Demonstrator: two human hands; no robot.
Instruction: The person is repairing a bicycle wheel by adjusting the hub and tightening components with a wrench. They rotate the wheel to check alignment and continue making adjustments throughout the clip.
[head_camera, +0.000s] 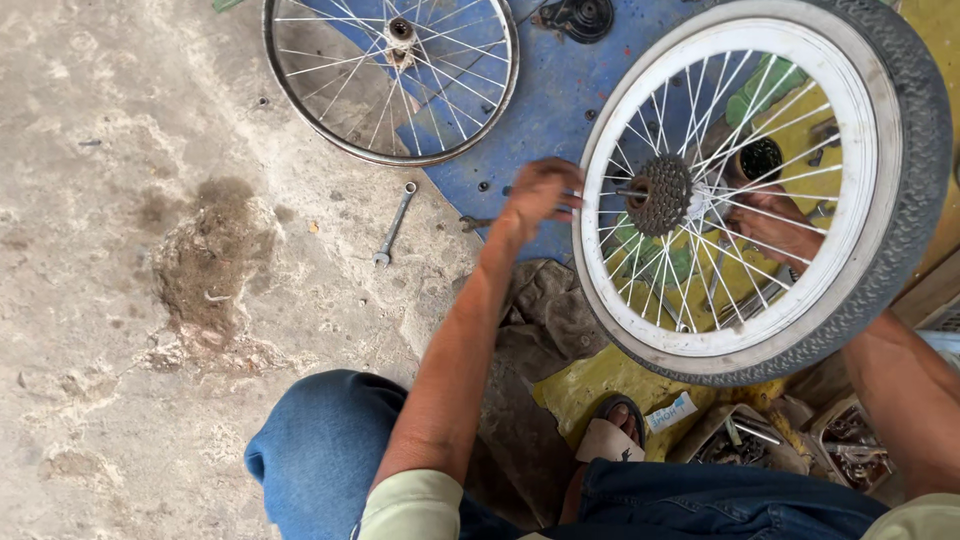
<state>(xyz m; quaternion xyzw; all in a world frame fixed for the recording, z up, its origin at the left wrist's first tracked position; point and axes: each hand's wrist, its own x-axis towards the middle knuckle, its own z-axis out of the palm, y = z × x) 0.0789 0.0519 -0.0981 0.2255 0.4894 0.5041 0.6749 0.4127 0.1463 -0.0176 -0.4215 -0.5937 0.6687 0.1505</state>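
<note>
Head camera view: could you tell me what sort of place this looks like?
Probably an informal bicycle repair spot on a concrete floor: a tyred wheel being worked on, a bare spoked rim, and a spanner lying nearby.

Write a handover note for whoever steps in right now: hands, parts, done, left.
Left hand: at the sprocket side of the white-rimmed wheel, fingers closed on the axle end or a small tool; which one is unclear.
Right hand: behind the spokes, at the hub's far side.
Wheel: upright, tyre on, above the blue mat.
Bare rim: flat on the mat, no tyre.
Spanner: on the concrete, untouched.
Done: cannot tell.
Left: hub work appears ongoing.
</note>
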